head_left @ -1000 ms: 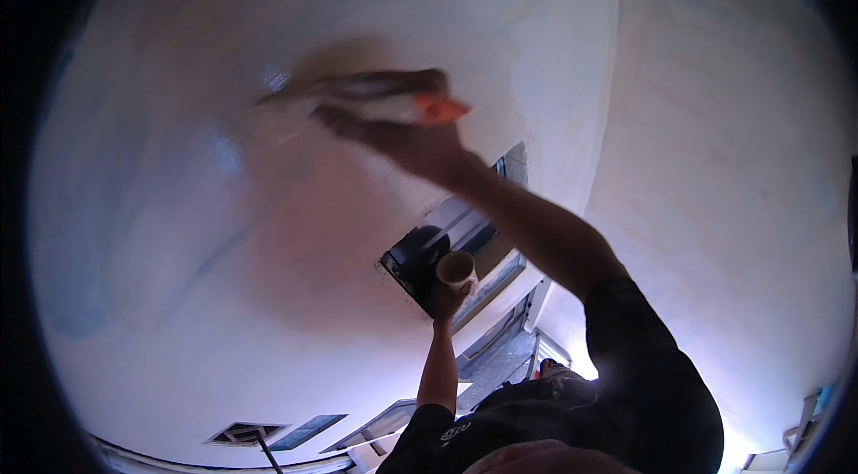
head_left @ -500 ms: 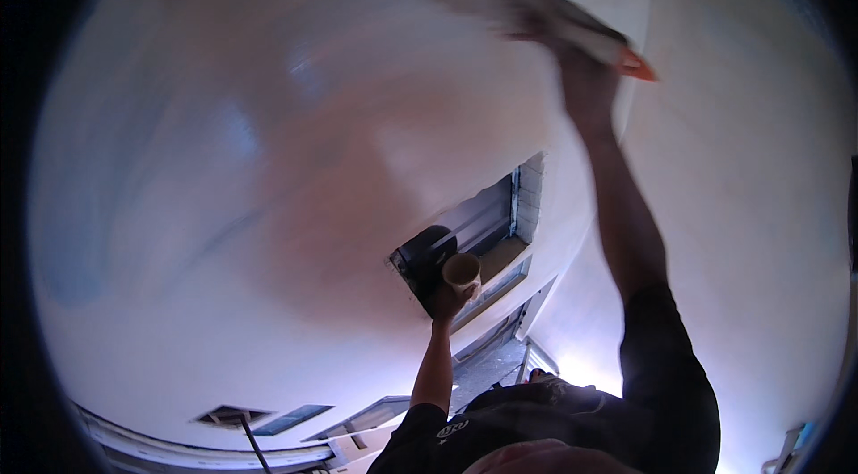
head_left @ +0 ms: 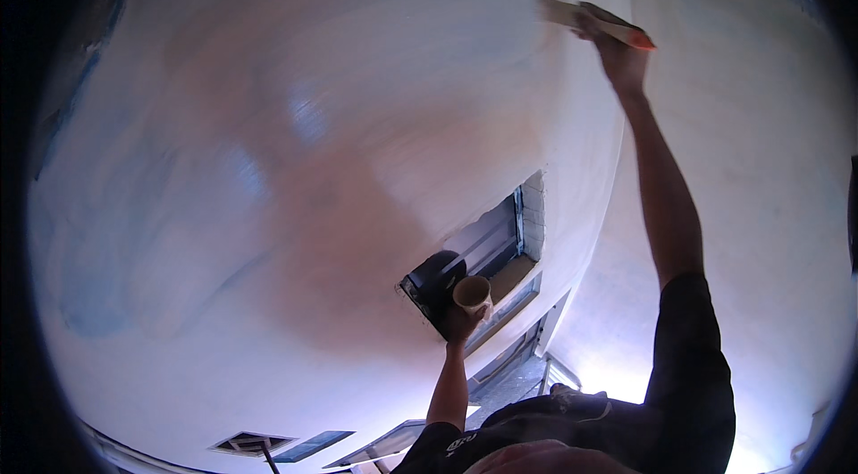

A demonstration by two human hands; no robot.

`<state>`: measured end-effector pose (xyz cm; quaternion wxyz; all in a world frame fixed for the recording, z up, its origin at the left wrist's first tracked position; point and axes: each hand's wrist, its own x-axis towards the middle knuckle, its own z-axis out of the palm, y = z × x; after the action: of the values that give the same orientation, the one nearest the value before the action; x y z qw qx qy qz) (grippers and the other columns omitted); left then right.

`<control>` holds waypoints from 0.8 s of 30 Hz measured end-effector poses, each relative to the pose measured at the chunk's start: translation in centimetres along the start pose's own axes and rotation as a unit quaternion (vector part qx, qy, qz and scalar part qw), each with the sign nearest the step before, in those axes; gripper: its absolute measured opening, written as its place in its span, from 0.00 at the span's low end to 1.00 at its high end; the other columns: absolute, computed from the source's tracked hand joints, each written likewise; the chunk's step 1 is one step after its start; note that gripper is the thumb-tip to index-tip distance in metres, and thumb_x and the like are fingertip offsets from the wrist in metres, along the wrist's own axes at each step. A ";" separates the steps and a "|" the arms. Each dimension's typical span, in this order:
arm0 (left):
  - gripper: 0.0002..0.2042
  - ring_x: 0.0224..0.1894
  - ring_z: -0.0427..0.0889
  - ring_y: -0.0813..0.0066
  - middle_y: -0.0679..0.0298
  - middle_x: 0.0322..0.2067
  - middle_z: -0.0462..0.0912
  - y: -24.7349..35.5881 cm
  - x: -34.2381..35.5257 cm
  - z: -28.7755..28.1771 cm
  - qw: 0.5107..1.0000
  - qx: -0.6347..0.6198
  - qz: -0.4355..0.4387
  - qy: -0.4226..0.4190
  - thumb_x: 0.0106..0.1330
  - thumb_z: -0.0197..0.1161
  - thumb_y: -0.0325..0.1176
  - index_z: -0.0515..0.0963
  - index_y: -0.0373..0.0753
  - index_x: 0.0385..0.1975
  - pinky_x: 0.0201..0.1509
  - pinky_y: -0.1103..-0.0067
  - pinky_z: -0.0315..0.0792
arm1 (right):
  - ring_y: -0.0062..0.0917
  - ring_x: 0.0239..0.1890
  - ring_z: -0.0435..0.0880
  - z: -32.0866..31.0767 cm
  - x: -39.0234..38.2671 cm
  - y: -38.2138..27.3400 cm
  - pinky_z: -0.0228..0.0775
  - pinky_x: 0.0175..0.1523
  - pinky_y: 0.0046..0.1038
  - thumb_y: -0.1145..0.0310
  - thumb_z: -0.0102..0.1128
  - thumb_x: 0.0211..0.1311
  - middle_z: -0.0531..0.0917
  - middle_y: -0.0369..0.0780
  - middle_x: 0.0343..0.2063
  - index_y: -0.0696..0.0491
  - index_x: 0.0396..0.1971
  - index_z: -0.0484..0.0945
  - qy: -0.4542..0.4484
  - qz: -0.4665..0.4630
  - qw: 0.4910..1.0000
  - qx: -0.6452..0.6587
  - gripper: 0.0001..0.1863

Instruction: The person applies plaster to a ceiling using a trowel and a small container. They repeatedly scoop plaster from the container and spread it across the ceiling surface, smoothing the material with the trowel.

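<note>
My right hand (head_left: 618, 50) is raised high with its fingers closed round a flat, pale-handled brush (head_left: 565, 13) with an orange-red end. The brush head, smeared by motion, is at or close to the pale plastered surface (head_left: 340, 233); whether it touches I cannot tell. Lower down, my left hand (head_left: 462, 324) grips a beige cup (head_left: 472, 292) with its mouth facing up. What the cup contains is too dark to make out. Damp-looking, shiny patches mark the surface left of the brush.
Behind the cup, a rectangular opening (head_left: 487, 228) with rough edges cuts into the surface. A dark rounded object (head_left: 438, 273) shows in it. To the right, another pale surface (head_left: 733, 179) meets the first at a corner. A small square recess (head_left: 253, 444) lies at lower left.
My right hand has swept the brush rightward toward the corner. My left hand still holds the cup, and the whole view has shifted slightly.
</note>
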<state>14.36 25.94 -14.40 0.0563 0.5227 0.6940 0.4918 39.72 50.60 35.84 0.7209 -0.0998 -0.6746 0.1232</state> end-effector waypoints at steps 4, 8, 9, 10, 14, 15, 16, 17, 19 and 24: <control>0.36 0.47 0.80 0.56 0.50 0.44 0.80 -1.8 -0.4 0.4 1.000 -0.010 -0.007 0.006 0.47 0.70 0.57 0.72 0.33 0.49 0.47 0.68 0.74 | 0.18 0.35 0.84 -0.9 0.7 -0.4 0.77 0.43 0.21 0.70 0.66 0.56 0.85 0.39 0.34 0.56 0.42 0.82 0.050 0.058 0.997 0.029 0.14; 0.37 0.49 0.78 0.55 0.49 0.46 0.79 -0.2 -0.5 -0.1 0.993 0.022 -0.090 -0.072 0.48 0.69 0.56 0.71 0.32 0.50 0.50 0.67 0.73 | 0.22 0.39 0.83 5.5 -0.1 -6.6 0.77 0.47 0.25 0.69 0.65 0.58 0.85 0.41 0.36 0.57 0.41 0.82 -0.010 -0.116 0.990 -0.074 0.13; 0.36 0.48 0.79 0.55 0.49 0.45 0.79 0.5 0.1 0.1 0.993 0.024 -0.088 -0.079 0.48 0.70 0.56 0.72 0.32 0.49 0.49 0.68 0.73 | 0.27 0.44 0.82 7.8 -0.1 -6.9 0.77 0.52 0.28 0.71 0.64 0.57 0.82 0.46 0.40 0.59 0.41 0.80 -0.041 -0.070 0.994 0.080 0.12; 0.36 0.47 0.79 0.56 0.50 0.44 0.79 0.4 0.0 -0.3 0.994 0.026 -0.086 -0.065 0.48 0.70 0.56 0.72 0.32 0.49 0.49 0.68 0.73 | 0.29 0.41 0.82 10.7 -1.1 -10.1 0.77 0.48 0.28 0.70 0.63 0.56 0.83 0.45 0.38 0.56 0.40 0.80 -0.036 -0.133 0.988 0.076 0.12; 0.33 0.45 0.81 0.56 0.51 0.42 0.81 0.4 -0.5 -0.8 0.999 0.029 -0.039 0.006 0.47 0.70 0.54 0.74 0.34 0.47 0.47 0.69 0.74 | 0.34 0.34 0.83 17.9 -5.2 -22.2 0.76 0.43 0.29 0.64 0.63 0.52 0.84 0.43 0.32 0.51 0.38 0.80 -0.082 -0.241 0.961 0.107 0.13; 0.33 0.44 0.81 0.57 0.52 0.41 0.81 0.5 -0.5 -0.8 0.999 0.030 -0.032 0.010 0.47 0.71 0.54 0.74 0.35 0.47 0.46 0.69 0.75 | 0.34 0.34 0.83 18.2 -5.2 -23.7 0.75 0.45 0.28 0.64 0.63 0.53 0.84 0.43 0.32 0.51 0.38 0.80 -0.118 -0.236 0.951 0.161 0.13; 0.32 0.43 0.82 0.57 0.52 0.40 0.82 0.9 0.1 -0.6 0.999 0.027 -0.019 0.009 0.47 0.71 0.53 0.75 0.35 0.47 0.46 0.70 0.75 | 0.33 0.34 0.83 18.2 -4.4 -23.6 0.75 0.45 0.27 0.64 0.63 0.53 0.84 0.43 0.31 0.51 0.38 0.80 -0.086 -0.227 0.954 0.177 0.12; 0.32 0.42 0.82 0.57 0.53 0.40 0.82 0.5 0.0 -0.5 0.999 0.025 -0.018 0.013 0.47 0.71 0.53 0.75 0.35 0.46 0.45 0.70 0.75 | 0.32 0.34 0.83 18.8 -3.7 -23.2 0.75 0.46 0.26 0.64 0.64 0.53 0.84 0.42 0.31 0.51 0.37 0.80 -0.060 -0.214 0.953 0.204 0.12; 0.32 0.43 0.82 0.58 0.53 0.40 0.82 -0.7 -0.1 -0.5 1.000 0.001 -0.010 0.010 0.47 0.71 0.53 0.76 0.35 0.46 0.45 0.70 0.75 | 0.27 0.33 0.83 19.0 -1.9 -20.8 0.75 0.45 0.25 0.65 0.65 0.53 0.85 0.40 0.30 0.51 0.34 0.81 -0.023 -0.169 0.952 0.253 0.09; 0.32 0.43 0.82 0.59 0.53 0.40 0.82 0.9 0.4 0.0 0.999 -0.007 0.033 0.028 0.47 0.71 0.53 0.76 0.35 0.46 0.46 0.70 0.75 | 0.24 0.35 0.84 7.5 2.8 -5.2 0.79 0.43 0.27 0.71 0.67 0.53 0.85 0.39 0.32 0.58 0.36 0.82 0.010 -0.035 0.945 0.324 0.10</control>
<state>14.79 26.21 -13.54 0.0238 0.5312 0.6744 0.5124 32.59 46.38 40.62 0.7246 0.1617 -0.5942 0.3094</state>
